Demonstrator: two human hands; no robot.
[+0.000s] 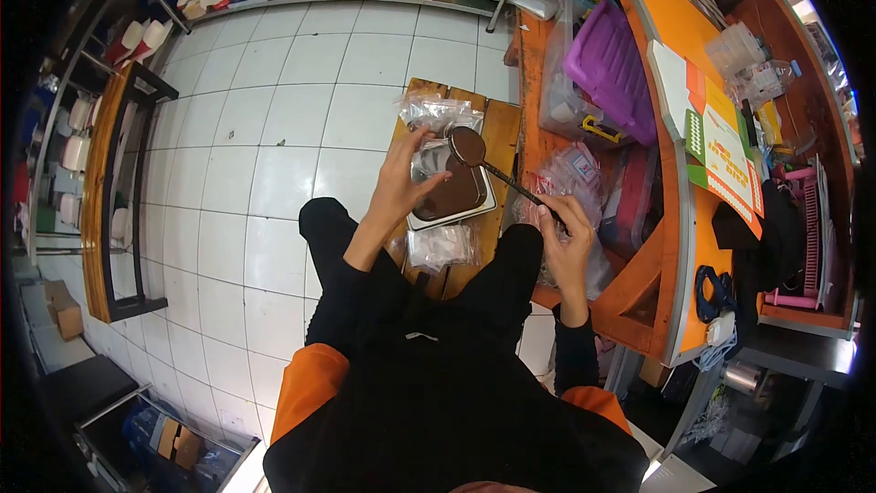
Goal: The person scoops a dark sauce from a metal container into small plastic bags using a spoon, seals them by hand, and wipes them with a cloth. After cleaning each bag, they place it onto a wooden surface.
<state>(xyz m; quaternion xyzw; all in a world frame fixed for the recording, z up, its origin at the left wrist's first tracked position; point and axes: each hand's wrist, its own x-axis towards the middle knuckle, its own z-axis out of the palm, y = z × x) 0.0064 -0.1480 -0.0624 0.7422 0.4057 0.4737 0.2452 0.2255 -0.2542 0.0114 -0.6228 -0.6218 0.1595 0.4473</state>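
Fingers of right hand (pixel 564 228) pinch loaded spoon (pixel 468 146) at one o'clock of tray (pixel 456 220), left hand (pixel 401 187) spread on bag (pixel 429 161) at eleven; I judge filling underway, needing steady tipping.

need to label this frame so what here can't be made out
Head view: the end of the spoon handle is hidden inside the grip of the right hand.
Head view: the left hand covers part of the clear bag, so whether it pinches it is unclear.
Head view: the brown contents of the metal tray are too small to identify.
Head view: print on the orange sheet is too small to read.
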